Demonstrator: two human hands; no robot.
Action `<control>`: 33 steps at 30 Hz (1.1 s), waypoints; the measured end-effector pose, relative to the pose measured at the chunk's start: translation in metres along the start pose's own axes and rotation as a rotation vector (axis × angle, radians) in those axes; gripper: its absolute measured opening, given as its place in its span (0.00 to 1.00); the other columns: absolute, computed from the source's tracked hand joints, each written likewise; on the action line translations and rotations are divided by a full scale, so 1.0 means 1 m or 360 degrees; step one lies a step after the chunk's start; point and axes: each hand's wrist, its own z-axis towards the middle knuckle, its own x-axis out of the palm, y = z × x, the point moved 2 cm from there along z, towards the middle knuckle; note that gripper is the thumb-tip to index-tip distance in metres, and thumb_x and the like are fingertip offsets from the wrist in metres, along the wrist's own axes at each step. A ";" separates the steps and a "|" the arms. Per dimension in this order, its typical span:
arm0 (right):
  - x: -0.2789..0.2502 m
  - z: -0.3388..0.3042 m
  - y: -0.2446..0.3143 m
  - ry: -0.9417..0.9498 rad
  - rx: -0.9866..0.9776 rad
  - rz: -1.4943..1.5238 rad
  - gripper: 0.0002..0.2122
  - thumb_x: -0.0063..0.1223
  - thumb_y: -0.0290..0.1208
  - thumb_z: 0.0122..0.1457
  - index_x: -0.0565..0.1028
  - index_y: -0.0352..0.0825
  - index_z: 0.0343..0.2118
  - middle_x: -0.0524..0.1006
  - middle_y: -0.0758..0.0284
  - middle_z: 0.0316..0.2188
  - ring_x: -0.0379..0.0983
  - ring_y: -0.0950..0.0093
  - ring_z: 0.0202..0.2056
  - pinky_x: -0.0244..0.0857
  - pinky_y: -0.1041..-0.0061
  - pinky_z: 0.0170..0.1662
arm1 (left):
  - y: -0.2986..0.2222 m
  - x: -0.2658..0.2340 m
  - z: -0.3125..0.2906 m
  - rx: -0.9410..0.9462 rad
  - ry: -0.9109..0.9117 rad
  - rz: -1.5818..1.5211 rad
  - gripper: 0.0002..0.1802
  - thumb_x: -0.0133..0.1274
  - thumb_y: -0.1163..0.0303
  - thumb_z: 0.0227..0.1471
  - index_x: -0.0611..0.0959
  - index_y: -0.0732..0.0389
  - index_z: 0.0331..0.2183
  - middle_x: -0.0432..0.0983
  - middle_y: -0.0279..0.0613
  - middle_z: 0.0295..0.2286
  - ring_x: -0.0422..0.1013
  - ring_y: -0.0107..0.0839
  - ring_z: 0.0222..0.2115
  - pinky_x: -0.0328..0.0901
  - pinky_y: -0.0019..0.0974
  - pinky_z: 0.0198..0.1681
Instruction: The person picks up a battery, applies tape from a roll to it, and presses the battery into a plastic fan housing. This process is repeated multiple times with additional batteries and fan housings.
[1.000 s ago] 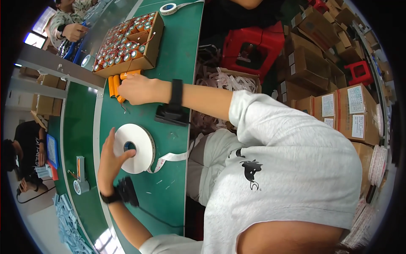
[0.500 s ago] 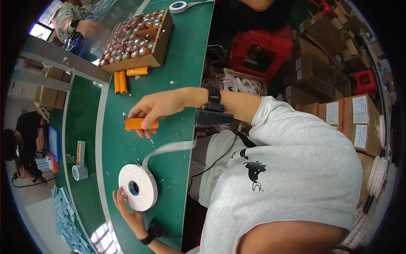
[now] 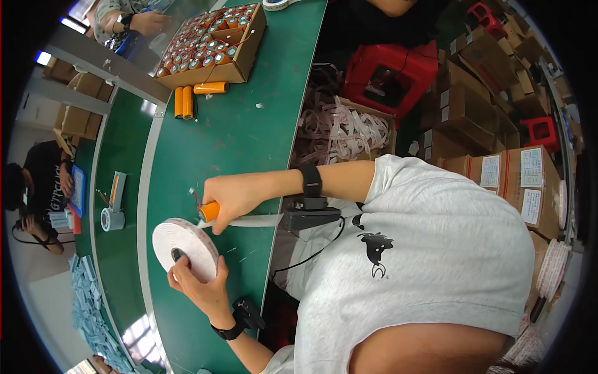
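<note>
My right hand (image 3: pixel 233 196), the upper one in the picture, is closed round an orange cylindrical battery (image 3: pixel 210 211) with thin wires and a small white connector at one end. The battery's end is close to the upper edge of a big white tape roll (image 3: pixel 196 249). A pale strip of tape (image 3: pixel 255 220) runs from beside the battery, under my right hand, toward my lap. My left hand (image 3: pixel 202 283), lower down, grips the roll, with fingers at its dark core. The roll is tilted off the table. Whether tape touches the battery is hidden by my fingers.
Several loose orange batteries (image 3: pixel 184 103) lie beside a cardboard box (image 3: pixel 243 68) full of wired batteries. A black device (image 3: pixel 248 313) is near my left wrist. Tape scraps fill a carton (image 3: pixel 349 134) beside the green table (image 3: pixel 243 140). Other people work across the table.
My right hand has brought the battery down to the tape roll. My left hand has shifted from touching the roll's edge to gripping it at the core, and the roll now tilts.
</note>
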 end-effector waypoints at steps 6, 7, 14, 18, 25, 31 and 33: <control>-0.013 -0.048 0.073 0.0420 -0.0087 -0.0418 0.09 0.55 0.31 0.43 0.72 0.30 0.21 0.70 0.61 0.14 0.68 0.72 0.18 0.58 0.74 0.21 | 0.020 -0.013 0.012 -0.0289 -0.0514 -0.0003 0.43 0.60 0.65 0.35 0.57 0.72 0.50 0.57 0.55 0.47 0.48 0.50 0.48 0.47 0.48 0.49; -0.018 -0.056 0.081 0.0629 -0.0028 -0.0532 0.10 0.55 0.32 0.44 0.72 0.30 0.25 0.71 0.61 0.16 0.68 0.72 0.19 0.60 0.75 0.23 | 0.023 -0.014 0.011 -0.0242 -0.0523 0.0004 0.44 0.60 0.65 0.36 0.56 0.72 0.51 0.56 0.57 0.47 0.47 0.51 0.48 0.47 0.48 0.49; -0.057 -0.042 0.101 -0.0465 -0.0261 0.0089 0.14 0.49 0.37 0.53 0.70 0.27 0.33 0.74 0.63 0.23 0.69 0.78 0.24 0.61 0.79 0.28 | 0.017 -0.016 0.007 -0.0282 -0.0550 -0.0034 0.41 0.56 0.67 0.42 0.53 0.70 0.53 0.53 0.59 0.49 0.45 0.52 0.49 0.51 0.48 0.48; -0.018 0.020 0.084 -0.0440 -0.0518 0.0142 0.14 0.49 0.37 0.52 0.70 0.27 0.29 0.73 0.62 0.22 0.66 0.79 0.23 0.58 0.79 0.26 | 0.006 -0.011 0.015 -0.0237 -0.0603 -0.0047 0.45 0.58 0.65 0.38 0.53 0.74 0.52 0.56 0.60 0.47 0.49 0.53 0.47 0.46 0.51 0.49; 0.026 0.057 0.058 -0.0542 -0.0508 0.0601 0.08 0.51 0.26 0.49 0.71 0.25 0.27 0.72 0.62 0.21 0.66 0.80 0.24 0.59 0.81 0.28 | -0.020 -0.027 0.033 0.0019 -0.0574 0.0502 0.38 0.58 0.65 0.39 0.60 0.73 0.48 0.63 0.59 0.38 0.57 0.50 0.40 0.49 0.46 0.47; 0.032 0.085 0.051 -0.1183 -0.0668 0.1609 0.04 0.49 0.22 0.50 0.71 0.28 0.28 0.73 0.63 0.25 0.68 0.78 0.23 0.62 0.81 0.28 | -0.036 0.003 0.042 -0.0474 -0.0682 0.0193 0.35 0.60 0.65 0.35 0.65 0.71 0.45 0.67 0.55 0.35 0.59 0.46 0.39 0.45 0.48 0.47; -0.003 0.119 0.051 -0.1586 -0.0746 0.1856 0.05 0.47 0.23 0.51 0.68 0.30 0.31 0.73 0.64 0.26 0.71 0.76 0.25 0.66 0.78 0.30 | -0.045 0.013 0.038 -0.0676 -0.0448 0.0267 0.34 0.60 0.64 0.35 0.66 0.70 0.44 0.68 0.56 0.35 0.60 0.46 0.38 0.48 0.49 0.46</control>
